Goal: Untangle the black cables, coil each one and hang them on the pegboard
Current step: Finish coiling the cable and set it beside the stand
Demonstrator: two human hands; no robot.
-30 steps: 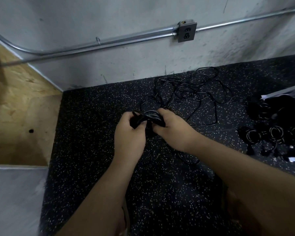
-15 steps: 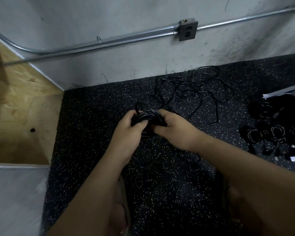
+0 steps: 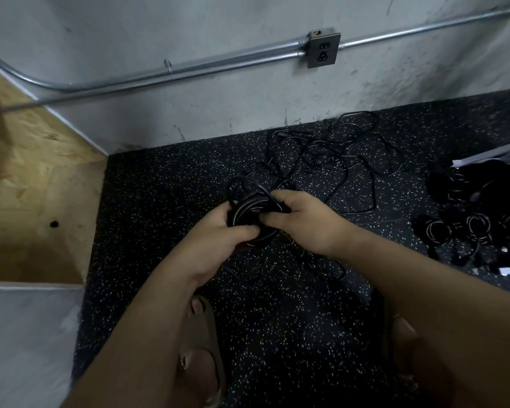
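A part-wound coil (image 3: 248,207) of black cable is held over the speckled floor (image 3: 159,201), just on the near side of the tangle (image 3: 330,154) it seems to feed from. The left grip (image 3: 218,231) curls round the coil's near edge, thumb over the loops. The right grip (image 3: 304,222) pinches the strands on the side facing the tangle, making it the nearer hand for drawing in slack. Finished coils (image 3: 465,228) lie right of the tangle; an outlet (image 3: 323,50) sits on the wall above it.
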